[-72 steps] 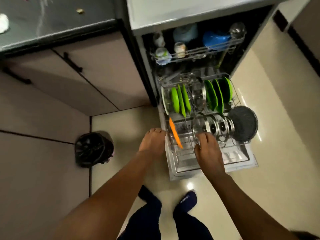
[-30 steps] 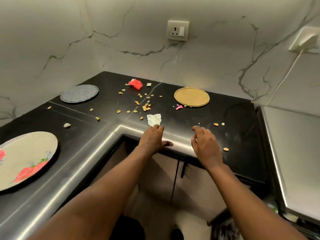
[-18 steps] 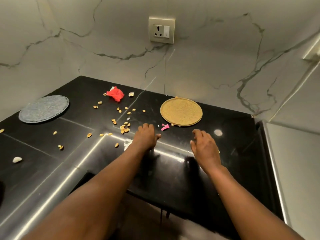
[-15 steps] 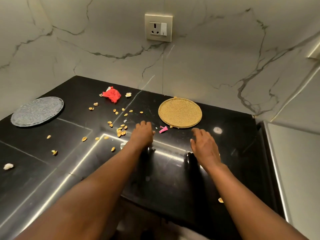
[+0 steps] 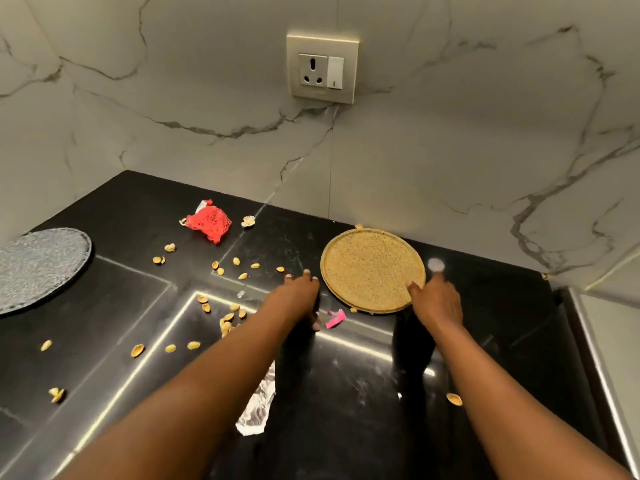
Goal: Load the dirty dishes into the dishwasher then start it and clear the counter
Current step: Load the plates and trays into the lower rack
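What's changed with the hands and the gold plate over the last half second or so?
Both hands reached forward: the left hand now sits beside the gold plate, and the right hand touches its near right rim. Nothing is gripped. The plate, the red mesh and the shells stayed put.

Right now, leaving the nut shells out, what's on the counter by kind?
Round mats or plates: 2, gold and grey
Red net scrap: 1
Pink scrap: 1
Foil wrapper: 1
Total: 5

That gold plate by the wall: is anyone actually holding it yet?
Not held. The right hand touches the gold plate at its near right rim; the left hand holds nothing.
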The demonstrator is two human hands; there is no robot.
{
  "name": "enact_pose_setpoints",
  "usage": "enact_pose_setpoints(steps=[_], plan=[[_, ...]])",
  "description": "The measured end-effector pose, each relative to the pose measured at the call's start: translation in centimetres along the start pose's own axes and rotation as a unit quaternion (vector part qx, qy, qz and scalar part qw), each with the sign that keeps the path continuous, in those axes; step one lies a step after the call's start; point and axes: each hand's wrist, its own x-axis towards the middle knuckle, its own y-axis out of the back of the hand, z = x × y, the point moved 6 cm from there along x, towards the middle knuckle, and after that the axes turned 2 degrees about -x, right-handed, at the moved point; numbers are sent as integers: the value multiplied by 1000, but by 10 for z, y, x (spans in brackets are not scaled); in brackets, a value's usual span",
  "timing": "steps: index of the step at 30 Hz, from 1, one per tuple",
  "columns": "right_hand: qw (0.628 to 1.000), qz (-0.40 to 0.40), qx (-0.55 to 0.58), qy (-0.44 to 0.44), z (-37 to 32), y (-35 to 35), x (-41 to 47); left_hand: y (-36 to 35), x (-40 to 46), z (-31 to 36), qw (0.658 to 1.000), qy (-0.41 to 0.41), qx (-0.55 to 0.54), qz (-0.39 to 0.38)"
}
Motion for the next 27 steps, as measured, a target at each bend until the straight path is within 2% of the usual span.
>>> enact_pose_setpoints(steps=[4, 7, 10, 12, 15, 17, 20, 21, 25, 27], plan=[[995, -3, -49, -86, -8, -19, 23, -13, 13, -1, 1000, 1, -10, -11], [987, -10, -25, -159, -18, -25, 31, -12, 16, 3, 1000, 6, -11, -28], [974, -14, 60, -217, -10, -31, 46, -12, 18, 7, 999, 13, -22, -28], [961, -13, 157, -229, 0, -31, 50, -15, 18, 9, 999, 17, -26, -42], [904, -1, 366, -222, 2, -28, 47, -12, 15, 10, 998, 22, -32, -46], [873, -26, 446, -197, -4, -28, 42, -6, 5, 11, 998, 31, -48, -34], [837, -121, 501, -183, -10, -37, 22, 2, -19, 9, 997, 40, -68, 9], [835, -129, 505, -177, -10, -39, 15, 3, -26, 7, 996, 41, -76, 36], [892, 2, 445, -83, 2, -5, -27, 1, -64, 12, 979, 62, -51, 190], [901, 42, 432, -16, 10, 15, -55, -7, -83, 23, 960, 58, -38, 271]])
